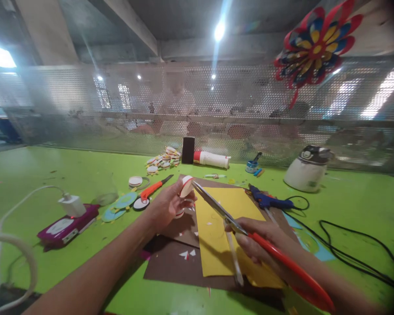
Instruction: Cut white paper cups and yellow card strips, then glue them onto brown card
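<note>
My left hand, fingers bent, pinches a small round white paper piece with a red edge. Another white, red-edged bit shows lower at its fingers. In my right hand are scissors with red handles. The blade tip reaches the edge of the paper piece; whether it touches cannot be told. Below both hands lies a yellow sheet on brown board, with white paper scraps on the board. A pale narrow strip shows beneath my right hand, its kind unclear.
Left are an orange-handled cutter, light-blue discs and a purple power strip. Behind stand piled white paper rounds, a dark phone-like slab and stacked cups. Right lie a blue glue gun and black cable.
</note>
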### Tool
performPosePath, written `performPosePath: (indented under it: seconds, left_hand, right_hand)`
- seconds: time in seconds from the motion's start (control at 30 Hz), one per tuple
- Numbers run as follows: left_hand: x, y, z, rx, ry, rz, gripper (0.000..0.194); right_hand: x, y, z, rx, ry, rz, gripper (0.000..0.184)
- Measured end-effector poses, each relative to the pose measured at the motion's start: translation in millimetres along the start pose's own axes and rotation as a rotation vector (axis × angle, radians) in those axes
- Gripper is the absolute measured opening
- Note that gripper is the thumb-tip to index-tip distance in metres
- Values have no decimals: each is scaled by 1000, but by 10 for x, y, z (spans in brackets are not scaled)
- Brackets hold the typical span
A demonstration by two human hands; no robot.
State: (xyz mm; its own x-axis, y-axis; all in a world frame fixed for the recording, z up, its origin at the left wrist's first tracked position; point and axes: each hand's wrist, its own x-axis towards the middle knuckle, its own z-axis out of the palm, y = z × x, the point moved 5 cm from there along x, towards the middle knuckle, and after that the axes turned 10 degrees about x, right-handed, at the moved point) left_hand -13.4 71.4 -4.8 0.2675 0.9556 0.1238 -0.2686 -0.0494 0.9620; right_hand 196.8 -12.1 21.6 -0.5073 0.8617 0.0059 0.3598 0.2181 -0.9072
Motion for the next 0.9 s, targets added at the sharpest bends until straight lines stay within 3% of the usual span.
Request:
performPosePath:
  seconds: [0.13, 0.43, 0.63, 0.9]
  left_hand:
    - [-26, -40, 41, -46, -69, -72, 48]
    - [-57, -9, 132, -3, -150, -45, 54]
    - [-47, -51, 88, -14, -82, -137, 42]
    - [-78, 45, 127, -87, -115, -96, 26]
  right_hand:
    - [3, -9, 49, 2, -9, -8, 45]
    - [38, 32, 45, -33, 27, -17, 47]
    - [24, 46, 30, 33, 35, -8, 47]
    - [3, 52, 23, 98, 54, 61, 47]
